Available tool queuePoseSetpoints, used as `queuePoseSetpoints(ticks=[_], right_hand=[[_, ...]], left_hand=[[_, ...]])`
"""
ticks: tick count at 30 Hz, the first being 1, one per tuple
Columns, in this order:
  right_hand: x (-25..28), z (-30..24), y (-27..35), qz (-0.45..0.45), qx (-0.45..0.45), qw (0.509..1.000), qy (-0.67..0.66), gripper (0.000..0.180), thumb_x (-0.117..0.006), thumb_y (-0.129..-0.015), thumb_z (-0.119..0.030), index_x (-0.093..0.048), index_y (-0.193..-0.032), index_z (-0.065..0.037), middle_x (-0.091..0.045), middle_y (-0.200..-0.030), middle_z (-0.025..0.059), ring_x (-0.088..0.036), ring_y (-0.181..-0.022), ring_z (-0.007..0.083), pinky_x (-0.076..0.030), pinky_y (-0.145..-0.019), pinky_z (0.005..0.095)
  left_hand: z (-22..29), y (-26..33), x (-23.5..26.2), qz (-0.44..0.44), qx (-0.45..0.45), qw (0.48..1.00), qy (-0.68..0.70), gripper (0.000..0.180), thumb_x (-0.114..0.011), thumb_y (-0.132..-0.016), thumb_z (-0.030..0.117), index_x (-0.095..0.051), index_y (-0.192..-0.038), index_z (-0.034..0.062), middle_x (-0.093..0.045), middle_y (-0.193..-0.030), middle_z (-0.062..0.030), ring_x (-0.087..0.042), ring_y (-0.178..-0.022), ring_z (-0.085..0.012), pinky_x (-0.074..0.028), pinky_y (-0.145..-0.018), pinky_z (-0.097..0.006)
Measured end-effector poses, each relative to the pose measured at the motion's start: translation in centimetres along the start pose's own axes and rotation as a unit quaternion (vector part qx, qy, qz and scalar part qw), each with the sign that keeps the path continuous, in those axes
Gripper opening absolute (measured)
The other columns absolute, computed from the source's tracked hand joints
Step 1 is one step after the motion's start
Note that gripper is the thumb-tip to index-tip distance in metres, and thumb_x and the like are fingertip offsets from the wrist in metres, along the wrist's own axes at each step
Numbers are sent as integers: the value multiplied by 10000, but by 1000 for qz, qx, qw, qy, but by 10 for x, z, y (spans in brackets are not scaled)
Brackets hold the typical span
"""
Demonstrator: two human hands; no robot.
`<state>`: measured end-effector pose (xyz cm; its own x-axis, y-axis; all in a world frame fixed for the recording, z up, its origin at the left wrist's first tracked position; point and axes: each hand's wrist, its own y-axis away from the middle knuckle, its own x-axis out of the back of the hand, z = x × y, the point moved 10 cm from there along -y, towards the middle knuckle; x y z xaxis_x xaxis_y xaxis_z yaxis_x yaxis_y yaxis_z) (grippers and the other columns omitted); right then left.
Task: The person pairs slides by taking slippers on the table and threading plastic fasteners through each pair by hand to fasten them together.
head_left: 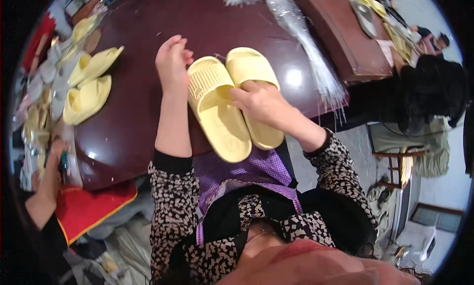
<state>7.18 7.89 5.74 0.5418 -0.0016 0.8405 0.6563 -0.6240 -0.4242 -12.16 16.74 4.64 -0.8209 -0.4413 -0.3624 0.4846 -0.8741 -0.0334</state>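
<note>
While your two hands work at the centre of the view, the left yellow slipper (224, 122) and the right yellow slipper (253, 66) sit side by side, toes toward twelve o'clock, heels toward five, at the near edge of the dark red worktop (133, 33). Your right hand (260, 101) comes in from four o'clock and lies at the right slipper's foot opening, its fingers bent toward the left slipper's inner edge; the tips are partly hidden, so I can't tell whether they clamp either one. Your left hand (173, 65) is at eleven o'clock, just beside the left slipper's strap, fingers loosely curled; whether they pinch anything, I can't tell. Two more yellow slippers (88, 101) lie toward ten o'clock, clear strands (308, 48) trail at one, and your purple checked apron (237, 175) shows at six.
</note>
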Motion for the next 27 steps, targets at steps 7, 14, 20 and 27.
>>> queuePoseSetpoints(ticks=[7,14,20,27], right_hand=[[27,60,-13,56,-27,998,29,97,-619,-788,-140,-576,-786,-53,-575,-714,108,-604,-662,281,-495,-591,389],[134,227,-11,100,-243,963,56,150,-509,-863,-142,-623,-941,-85,-638,-837,116,-626,-763,312,-493,-714,405],[240,351,18,128,-253,916,284,219,-526,-871,-172,-647,-1050,-137,-678,-951,95,-652,-872,283,-497,-747,371],[224,158,-4,250,-90,958,106,209,-599,-865,-173,-647,-1035,-61,-674,-906,126,-652,-821,217,-486,-726,298]], left_hand=[[-19,-25,12,0,24,1000,8,198,-541,-849,4,-563,-1045,-7,-612,-926,-133,-556,-601,-144,-435,-523,-262],[-18,-25,2,4,35,999,29,189,-589,-798,-13,-565,-981,31,-595,-806,-70,-534,-537,-121,-409,-474,-247],[-23,-24,-10,-11,54,998,15,185,-582,-813,-1,-560,-995,20,-604,-829,-81,-542,-545,-122,-418,-483,-248],[-2,-1,-17,-97,43,993,58,199,-539,-847,23,-559,-1045,13,-621,-891,-117,-558,-605,-129,-440,-529,-252]])
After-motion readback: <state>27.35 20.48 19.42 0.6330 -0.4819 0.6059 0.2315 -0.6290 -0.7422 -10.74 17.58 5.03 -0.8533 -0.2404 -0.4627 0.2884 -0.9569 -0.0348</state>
